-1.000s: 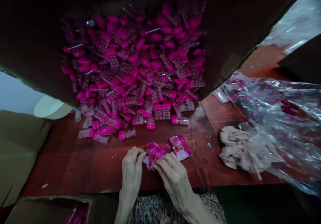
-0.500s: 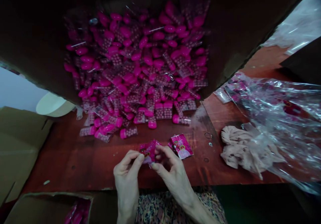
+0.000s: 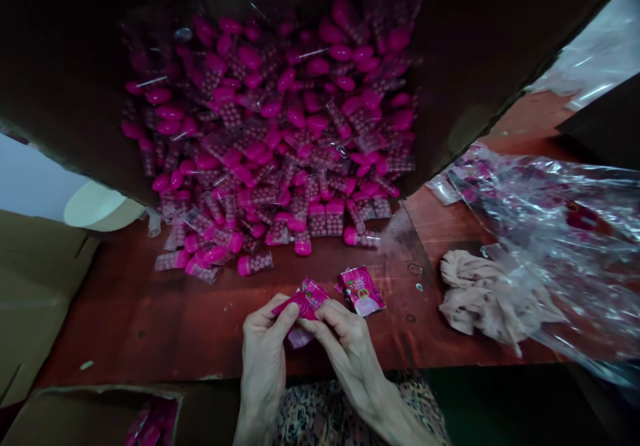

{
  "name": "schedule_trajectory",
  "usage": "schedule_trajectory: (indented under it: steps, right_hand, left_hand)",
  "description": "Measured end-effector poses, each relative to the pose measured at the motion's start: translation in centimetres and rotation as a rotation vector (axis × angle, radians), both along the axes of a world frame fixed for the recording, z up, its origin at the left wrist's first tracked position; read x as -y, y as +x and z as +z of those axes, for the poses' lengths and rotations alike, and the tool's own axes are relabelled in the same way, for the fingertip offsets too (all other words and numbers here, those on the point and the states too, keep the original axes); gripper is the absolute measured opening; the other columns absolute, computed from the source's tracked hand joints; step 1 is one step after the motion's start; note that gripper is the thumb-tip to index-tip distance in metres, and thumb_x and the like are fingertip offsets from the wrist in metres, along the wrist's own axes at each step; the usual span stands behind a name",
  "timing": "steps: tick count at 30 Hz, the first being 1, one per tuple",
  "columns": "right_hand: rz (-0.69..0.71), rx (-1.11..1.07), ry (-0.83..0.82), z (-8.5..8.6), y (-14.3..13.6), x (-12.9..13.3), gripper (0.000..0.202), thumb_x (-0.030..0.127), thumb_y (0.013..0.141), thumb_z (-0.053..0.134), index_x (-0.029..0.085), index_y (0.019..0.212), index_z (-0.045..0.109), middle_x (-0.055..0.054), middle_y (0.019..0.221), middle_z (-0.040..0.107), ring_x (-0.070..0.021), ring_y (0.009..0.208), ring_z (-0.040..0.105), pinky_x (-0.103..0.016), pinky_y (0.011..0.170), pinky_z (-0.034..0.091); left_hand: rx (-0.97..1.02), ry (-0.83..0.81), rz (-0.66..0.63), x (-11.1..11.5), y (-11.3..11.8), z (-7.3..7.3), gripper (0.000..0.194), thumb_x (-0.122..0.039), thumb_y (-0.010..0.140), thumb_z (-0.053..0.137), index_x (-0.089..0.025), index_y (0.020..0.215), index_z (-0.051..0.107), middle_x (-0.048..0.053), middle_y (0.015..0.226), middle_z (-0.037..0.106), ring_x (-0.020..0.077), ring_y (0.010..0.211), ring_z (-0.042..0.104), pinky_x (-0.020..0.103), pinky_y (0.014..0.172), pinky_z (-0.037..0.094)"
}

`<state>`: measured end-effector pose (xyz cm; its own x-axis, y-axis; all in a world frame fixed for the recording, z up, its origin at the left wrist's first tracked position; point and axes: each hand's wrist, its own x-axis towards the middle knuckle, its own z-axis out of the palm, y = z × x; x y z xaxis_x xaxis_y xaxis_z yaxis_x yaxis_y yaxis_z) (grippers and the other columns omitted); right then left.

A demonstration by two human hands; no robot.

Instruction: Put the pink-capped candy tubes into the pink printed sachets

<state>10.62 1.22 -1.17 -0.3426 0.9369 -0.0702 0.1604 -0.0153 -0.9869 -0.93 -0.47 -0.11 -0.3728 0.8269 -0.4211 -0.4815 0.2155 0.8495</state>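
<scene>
Near the front edge of the red-brown table, my left hand (image 3: 265,346) pinches the left side of some pink printed packets (image 3: 305,301). The fingers of my right hand (image 3: 345,349) close on their right side. Below the packets, between the hands, hangs a pale clear part (image 3: 299,337). Just beyond my right hand lies another pink printed packet (image 3: 363,291), with more pink under its left edge. A big heap of clear containers (image 3: 295,133) with pink caps and small pink balls spills onto the table in front of my hands.
A dark cardboard box (image 3: 453,86) surrounds the heap. On the right are a beige cloth (image 3: 475,293) and crumpled clear plastic (image 3: 565,233). A white bowl (image 3: 100,207) stands at the left. An open carton (image 3: 100,416) with pink items is at the lower left.
Both hands have closed in on the packets. The packets are now turned, with one fanned up behind the other. My left hand has shifted slightly right.
</scene>
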Motion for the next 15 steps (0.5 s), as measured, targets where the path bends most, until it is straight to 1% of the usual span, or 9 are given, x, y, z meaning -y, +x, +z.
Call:
schedule_trajectory:
  steps: [2,4,6,7,9,11,13,15]
  right_hand:
    - [0.012,-0.012,-0.025,0.4,-0.1,-0.1,0.014,0.022,0.083,0.057,0.017,0.070,0.059,0.000,0.071,0.056,-0.0138,0.069,0.051,-0.023,0.063,0.038]
    - [0.020,-0.017,-0.061,0.7,-0.3,-0.2,0.005,0.019,0.075,0.066,0.017,0.075,0.061,0.001,0.073,0.058,-0.0139,0.070,0.052,-0.023,0.064,0.039]
    - [0.013,-0.018,-0.081,0.7,-0.5,-0.2,0.014,0.018,0.066,0.073,0.016,0.076,0.063,0.002,0.074,0.060,-0.0139,0.071,0.053,-0.023,0.066,0.040]
    - [0.003,-0.016,-0.090,0.7,-0.6,-0.2,0.013,0.018,0.066,0.073,0.016,0.074,0.063,0.002,0.072,0.060,-0.0137,0.070,0.053,-0.023,0.065,0.041]
    - [-0.034,-0.012,-0.106,0.4,-0.8,0.0,0.009,0.021,0.071,0.069,0.016,0.067,0.062,0.002,0.066,0.059,-0.0130,0.064,0.052,-0.023,0.062,0.041]
    - [-0.072,0.001,-0.105,0.0,-0.9,0.1,0.019,0.023,0.078,0.063,0.016,0.061,0.060,0.002,0.060,0.056,-0.0124,0.059,0.050,-0.023,0.056,0.039]
    - [-0.086,0.012,-0.040,-0.5,-0.9,0.2,0.023,0.023,0.081,0.059,0.017,0.059,0.058,0.002,0.059,0.055,-0.0124,0.057,0.050,-0.023,0.055,0.039]
    - [-0.079,0.025,0.071,-0.7,-0.9,0.3,0.024,0.023,0.083,0.057,0.018,0.059,0.056,0.001,0.060,0.055,-0.0128,0.058,0.051,-0.024,0.055,0.039]
  left_hand:
    - [0.047,-0.021,0.070,-0.2,0.2,-0.1,0.012,-0.023,0.058,0.079,-0.017,0.066,0.073,-0.001,0.060,0.065,0.0091,0.056,0.056,0.019,0.057,0.046]
    - [0.063,-0.040,0.109,-0.3,0.2,-0.1,0.014,-0.022,0.055,0.080,-0.016,0.064,0.072,-0.001,0.058,0.064,0.0091,0.055,0.056,0.019,0.055,0.046]
    - [0.058,-0.041,0.129,-0.3,0.0,-0.1,0.014,-0.022,0.054,0.081,-0.016,0.062,0.071,0.000,0.058,0.065,0.0089,0.055,0.056,0.018,0.054,0.045]
    - [0.051,-0.034,0.132,-0.3,0.0,-0.1,0.014,-0.022,0.054,0.081,-0.015,0.061,0.071,0.000,0.058,0.065,0.0086,0.055,0.055,0.017,0.054,0.045]
    - [0.041,-0.014,0.119,-0.2,-0.1,-0.2,0.014,-0.023,0.055,0.081,-0.015,0.060,0.071,-0.001,0.056,0.063,0.0078,0.053,0.053,0.017,0.053,0.044]
    - [0.050,0.001,0.096,-0.1,-0.1,-0.3,0.013,-0.023,0.057,0.080,-0.014,0.060,0.070,-0.002,0.054,0.061,0.0071,0.051,0.051,0.017,0.051,0.042]
    - [0.079,-0.001,0.082,0.0,0.0,-0.4,0.013,-0.023,0.058,0.079,-0.014,0.059,0.069,-0.002,0.052,0.058,0.0067,0.049,0.048,0.018,0.048,0.041]
    - [0.117,-0.019,0.086,0.1,0.0,-0.4,0.015,-0.023,0.056,0.080,-0.013,0.058,0.068,-0.002,0.052,0.058,0.0071,0.048,0.048,0.019,0.046,0.040]
